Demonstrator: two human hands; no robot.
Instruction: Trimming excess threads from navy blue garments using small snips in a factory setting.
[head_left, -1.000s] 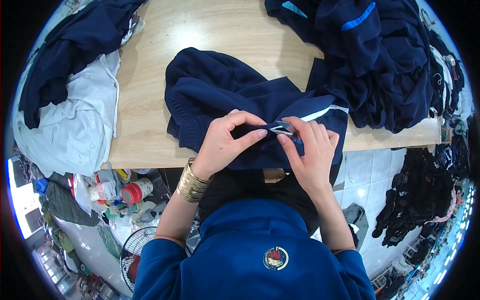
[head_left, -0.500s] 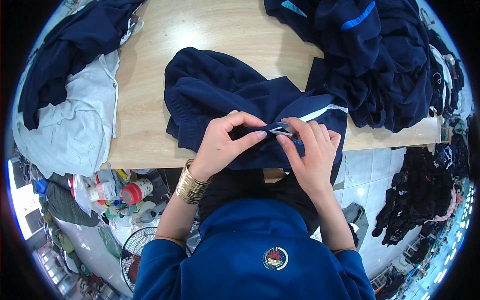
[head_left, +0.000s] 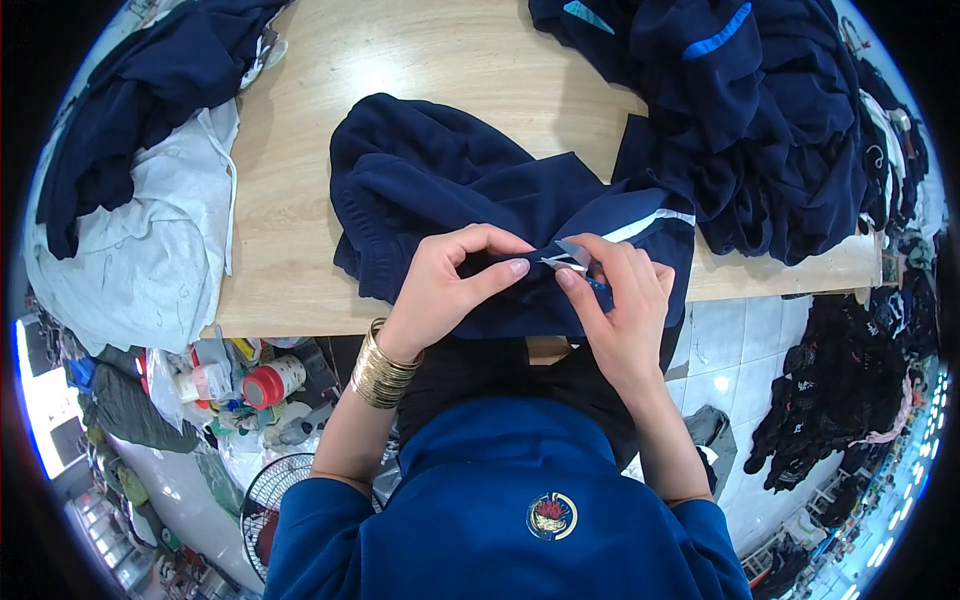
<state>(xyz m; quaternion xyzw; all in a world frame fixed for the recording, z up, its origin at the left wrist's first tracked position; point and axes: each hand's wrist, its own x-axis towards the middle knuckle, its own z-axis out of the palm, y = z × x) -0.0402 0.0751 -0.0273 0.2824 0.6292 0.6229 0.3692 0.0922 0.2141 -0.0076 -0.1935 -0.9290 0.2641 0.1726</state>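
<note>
A navy garment [head_left: 440,190] lies bunched at the table's near edge, with a gathered elastic waistband on its left side and a white stripe on its right. My left hand [head_left: 455,275] pinches a fold of it between thumb and forefinger. Close to those fingertips, my right hand [head_left: 625,300] is closed around small thread snips [head_left: 572,258], whose metal blades stand slightly apart and point left at the pinched cloth. A bit of blue handle shows under the right fingers. Whether the blades touch the cloth I cannot tell.
A heap of navy garments [head_left: 760,130] with blue trim covers the table's right side. On the left, a pale grey cloth [head_left: 170,230] lies beside another navy garment [head_left: 170,80]. Below the wooden table [head_left: 290,200] are a red-and-white container [head_left: 272,384], a fan [head_left: 275,500] and black clothing [head_left: 835,390].
The snips' blades have spread a little wider beside the pinched fold. My right hand has shifted slightly, while my left hand stays almost where it was.
</note>
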